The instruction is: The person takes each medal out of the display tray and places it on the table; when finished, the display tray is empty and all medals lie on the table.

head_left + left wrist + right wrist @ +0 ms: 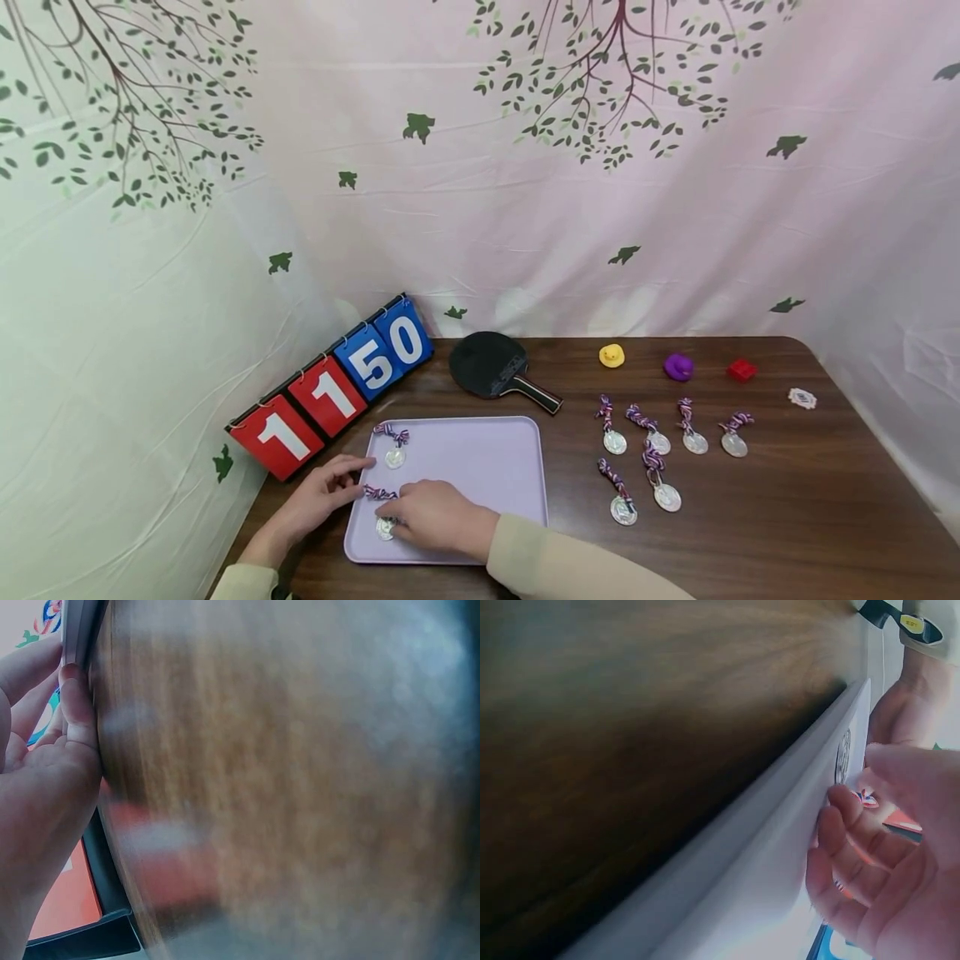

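Observation:
A lilac tray (480, 467) lies on the table with two silver medals on bunched red, white and blue ribbons. My right hand (438, 518) reaches across the tray's front part, its thumb and index finger around the lower medal (386, 528). The right wrist view shows that medal (843, 756) flat on the tray beside the thumb and curled fingers. At the tray's left edge, my left hand (318, 497) touches the rim with relaxed fingers, its thumb close to the lower ribbon (380, 492). Farther back on the tray lies the upper medal (395, 457).
Several more medals (666, 497) lie on the table right of the tray. Behind it are a black table tennis paddle (487, 364) and a flip scoreboard (335, 386). A yellow duck (612, 356), a purple duck (678, 367), a red brick (742, 370) and a white chip (802, 398) line the back.

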Demonstrator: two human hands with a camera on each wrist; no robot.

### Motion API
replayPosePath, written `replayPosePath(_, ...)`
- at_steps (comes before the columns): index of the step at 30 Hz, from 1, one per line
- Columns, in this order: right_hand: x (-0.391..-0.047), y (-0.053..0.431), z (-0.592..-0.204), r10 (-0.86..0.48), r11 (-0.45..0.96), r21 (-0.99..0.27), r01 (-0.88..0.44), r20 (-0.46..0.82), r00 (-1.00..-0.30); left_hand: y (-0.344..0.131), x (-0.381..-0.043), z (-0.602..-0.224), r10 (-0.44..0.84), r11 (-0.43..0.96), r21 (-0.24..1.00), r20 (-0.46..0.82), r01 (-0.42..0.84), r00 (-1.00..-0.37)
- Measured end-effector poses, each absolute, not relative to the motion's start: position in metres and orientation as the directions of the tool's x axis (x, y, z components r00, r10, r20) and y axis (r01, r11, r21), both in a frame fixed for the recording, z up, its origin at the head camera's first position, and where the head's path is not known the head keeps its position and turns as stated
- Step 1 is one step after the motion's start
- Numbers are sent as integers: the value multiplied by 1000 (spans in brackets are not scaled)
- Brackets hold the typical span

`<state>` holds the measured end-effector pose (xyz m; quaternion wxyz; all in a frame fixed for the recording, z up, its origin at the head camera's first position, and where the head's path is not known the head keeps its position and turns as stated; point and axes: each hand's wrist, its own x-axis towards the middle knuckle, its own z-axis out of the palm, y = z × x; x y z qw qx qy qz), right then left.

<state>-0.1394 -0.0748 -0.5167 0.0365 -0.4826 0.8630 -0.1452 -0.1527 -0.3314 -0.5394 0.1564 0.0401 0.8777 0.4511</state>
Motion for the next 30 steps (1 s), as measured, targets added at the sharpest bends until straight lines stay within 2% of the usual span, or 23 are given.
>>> replayPosePath(7,-135,-84,-522,-790,583,-190,-790,97,-606,-332,-153,-541,204,594,800,-249,-82,-947)
replayPosePath(16,-134,-87,-521,-769,606,-253,-755,59,-637,-332,-153,-541,196,596,798,-255,-91,-947)
replayPosePath(23,-137,-86,-523,-790,523,-432,-735,79,-608,-332,-152,-541,209,576,812,-259,-95,-943)
replayPosePath(30,-143,-75,-524,-803,412,-699,-585,24,-595,-333,-152,-539,219,564,821,-250,-87,-943)
